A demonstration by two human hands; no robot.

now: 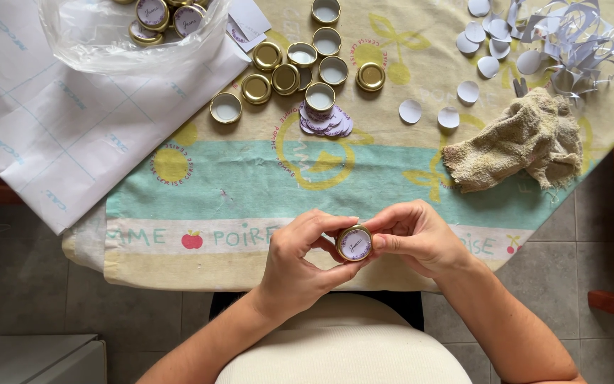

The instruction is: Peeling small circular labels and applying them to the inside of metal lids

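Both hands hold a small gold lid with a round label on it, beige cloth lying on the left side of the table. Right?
Not quite. The head view shows the beige cloth on the right side of the table, not the left. The rest stands: left hand and right hand hold the small gold lid with a round label.

Round labels and a clear bag on the table

A white, purple-edged round label (355, 244) tops the gold lid (342, 250) between both hands; a stack of matching labels (330, 126) lies mid-table, and a clear plastic bag (101, 39) of labelled lids sits top left.
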